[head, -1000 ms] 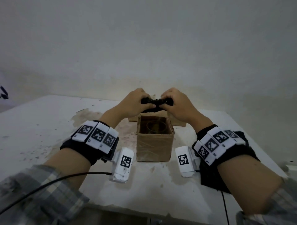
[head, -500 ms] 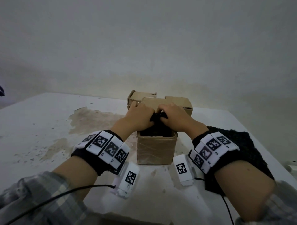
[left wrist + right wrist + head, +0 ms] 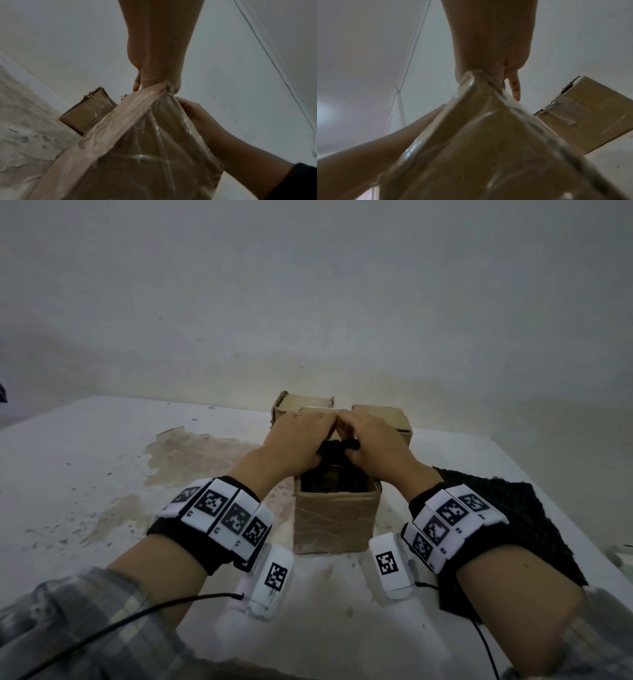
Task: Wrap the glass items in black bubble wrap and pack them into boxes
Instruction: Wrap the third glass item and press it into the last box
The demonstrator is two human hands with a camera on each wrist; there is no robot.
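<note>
**Bundle at the box mouth, both hands on top of it**

My left hand [image 3: 295, 445] and right hand [image 3: 371, 445] meet over the open box [image 3: 337, 520], each curled round the top of the black bundle [image 3: 337, 447]. The bundle's visible part sits at the far edge of the opening, at about 12 o'clock from my wrists. Its lower part hangs inside the box; how deep, I cannot tell. A dark round shape shows in the near half of the box, too dim to identify.

Relation governing the next move: the bundle lies directly below my fingers and the box directly below the bundle. I judge its long axis to be close to upright, though little of it shows. Neither hand is clearly nearer; they grip symmetrically from 9 and 3 o'clock.

Judgement: the step is seating the bundle. The move is straight down, with the walls close on both sides.

Two more boxes [image 3: 380, 419] stand just behind, at 12 o'clock. Spare wrap [image 3: 507, 508] lies on the table [image 3: 85, 467] at 3 o'clock, under my right forearm.
</note>
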